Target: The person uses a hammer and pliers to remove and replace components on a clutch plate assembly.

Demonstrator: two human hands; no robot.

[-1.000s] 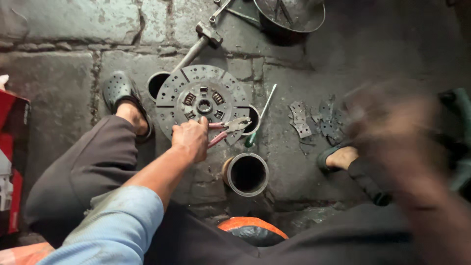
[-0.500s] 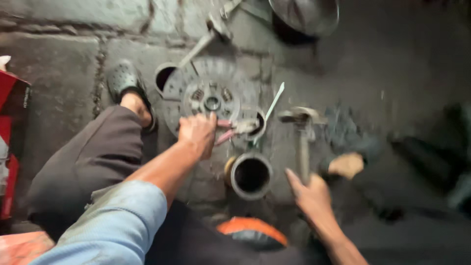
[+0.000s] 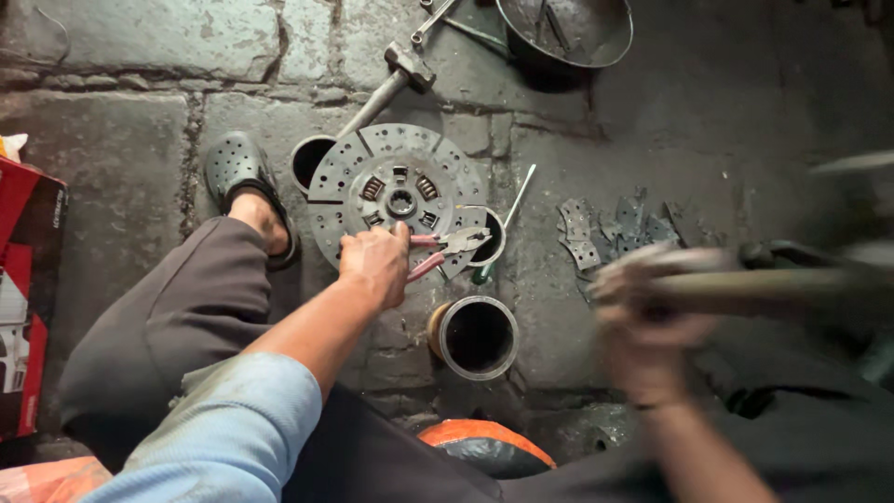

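Left hand (image 3: 375,264) is clenched around red-handled pliers (image 3: 445,248), whose tip sits at the lower right rim of the round clutch disc (image 3: 396,197). The disc lies flat on the stone floor (image 3: 121,140), propped over short metal rings. Right hand (image 3: 652,312) is motion-blurred, wrapped around a long handle, most likely a hammer (image 3: 773,284); the head is not visible, so I cannot tell for sure.

Step in hand, as I judge it: pliers pin something at the disc edge while the hammer swings in for a strike. The next move calls for a steady pliers grip, an aimed blow on the pinned spot, and fingers kept off the strike point.

Counts:
- clutch disc: 1
- pliers: 1
- metal rings: 3 visible, one free (image 3: 475,335) near the knee, two partly under the disc (image 3: 309,160)
- hammers: 1 lying on the floor above the disc (image 3: 396,79), plus the one in hand
- green-handled screwdriver (image 3: 503,224): 1
- metal bowl (image 3: 563,30): 1
- pile of small flat metal pieces (image 3: 610,228): number unclear
- grey clog (image 3: 237,172): 1 in view
- red box (image 3: 28,289): 1
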